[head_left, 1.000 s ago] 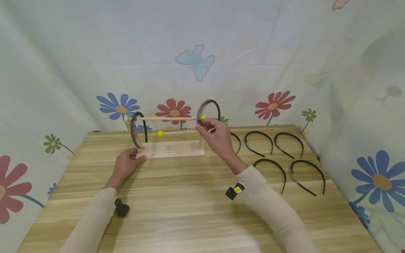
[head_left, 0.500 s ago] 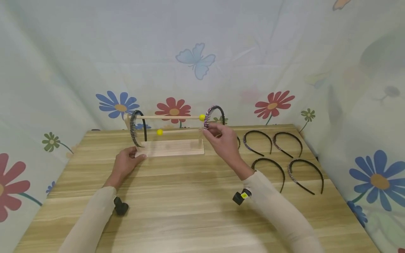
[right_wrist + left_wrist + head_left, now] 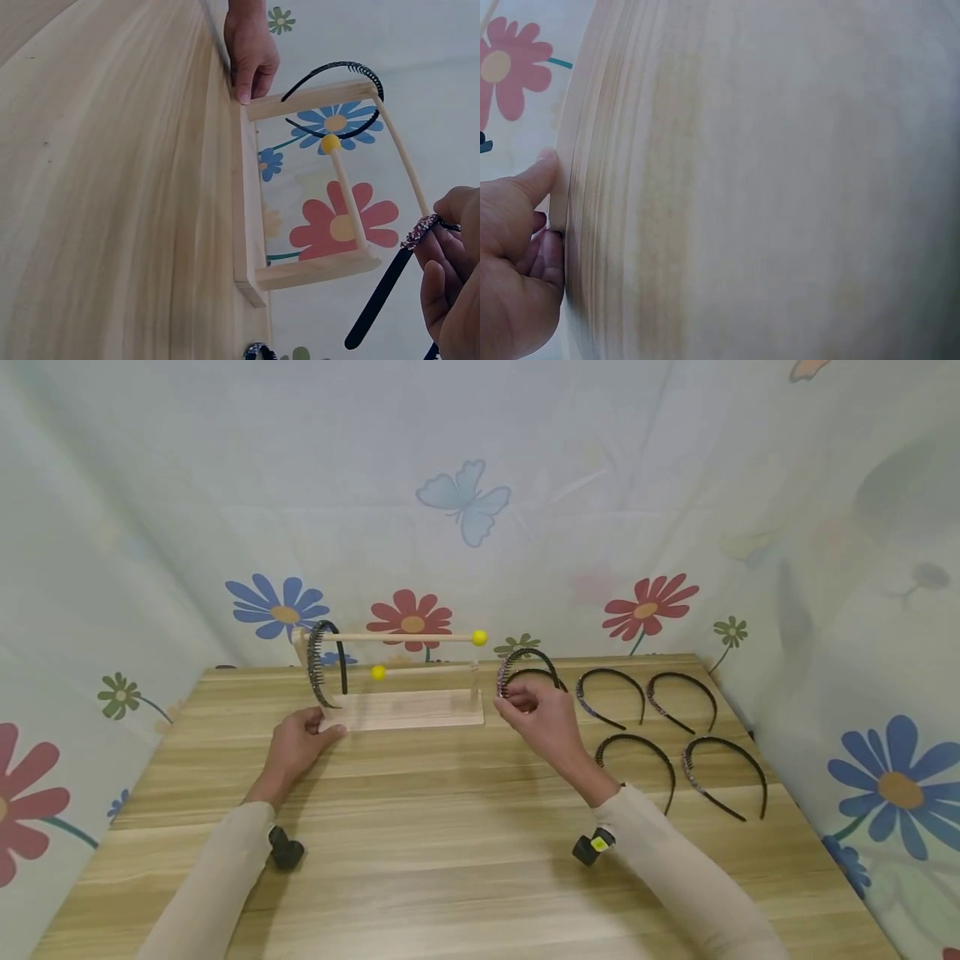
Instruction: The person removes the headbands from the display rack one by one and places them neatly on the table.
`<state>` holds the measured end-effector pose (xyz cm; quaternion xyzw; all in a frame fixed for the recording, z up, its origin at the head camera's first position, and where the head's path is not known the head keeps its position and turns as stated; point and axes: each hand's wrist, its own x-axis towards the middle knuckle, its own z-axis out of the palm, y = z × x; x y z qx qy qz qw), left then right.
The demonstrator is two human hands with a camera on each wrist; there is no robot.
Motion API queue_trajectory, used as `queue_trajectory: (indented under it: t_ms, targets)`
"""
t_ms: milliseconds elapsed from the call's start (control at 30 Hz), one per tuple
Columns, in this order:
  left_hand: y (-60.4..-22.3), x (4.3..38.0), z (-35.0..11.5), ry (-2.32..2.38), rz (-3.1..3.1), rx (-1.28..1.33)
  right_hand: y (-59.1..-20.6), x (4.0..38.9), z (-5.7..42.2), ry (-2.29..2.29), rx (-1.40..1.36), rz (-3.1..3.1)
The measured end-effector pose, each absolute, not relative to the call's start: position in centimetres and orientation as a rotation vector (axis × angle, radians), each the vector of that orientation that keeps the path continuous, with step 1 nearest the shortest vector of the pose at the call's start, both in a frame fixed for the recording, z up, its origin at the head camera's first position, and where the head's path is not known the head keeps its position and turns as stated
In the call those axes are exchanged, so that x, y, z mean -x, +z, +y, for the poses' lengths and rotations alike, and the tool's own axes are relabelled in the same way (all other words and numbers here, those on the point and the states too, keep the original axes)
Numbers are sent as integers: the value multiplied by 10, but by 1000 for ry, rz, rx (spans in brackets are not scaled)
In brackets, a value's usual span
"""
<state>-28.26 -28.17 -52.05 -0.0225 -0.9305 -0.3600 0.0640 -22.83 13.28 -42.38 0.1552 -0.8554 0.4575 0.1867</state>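
A wooden headband rack (image 3: 405, 712) with two rods tipped by yellow balls (image 3: 479, 637) stands toward the back of the table. My left hand (image 3: 296, 747) holds the left end of its base, thumb in front. One dark toothed headband (image 3: 317, 668) hangs on the upper rod near the left upright. Right of the rack, my right hand (image 3: 542, 720) pinches a black headband with pinkish glitter (image 3: 517, 662) between thumb and fingers. In the right wrist view this headband (image 3: 381, 292) hangs apart from the rod; part of it is hidden by the fingers.
Several headbands lie on the wooden table (image 3: 450, 860) at the right, among them a blue-glitter one (image 3: 611, 672) and a pink-glitter one (image 3: 693, 777). Another lies partly behind my right hand. A flowered cloth (image 3: 600, 527) rises behind the table.
The glittery headband was around the upper rod's right end. My right hand has drawn it right past the yellow ball and lowered it. My left hand stays on the base.
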Motion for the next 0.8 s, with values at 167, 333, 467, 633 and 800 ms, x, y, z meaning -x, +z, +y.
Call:
queue_trajectory:
  t_ms: [167, 333, 467, 633, 800]
  targets:
    - [-520, 282, -282, -1086, -2818, 61, -431, 225, 136, 1257, -430, -2453]
    - [-520, 282, -282, -1091, -2826, 49, -439, 221, 138, 1264, -399, -2496]
    - [-520, 282, -281, -1095, -2832, 45, -448, 219, 140, 1247, -347, -2559]
    - [-520, 282, -282, -1102, -2832, 43, -458, 217, 141, 1236, -295, -2612]
    - [-519, 282, -282, -1102, -2826, 47, -465, 215, 142, 1227, -280, -2629]
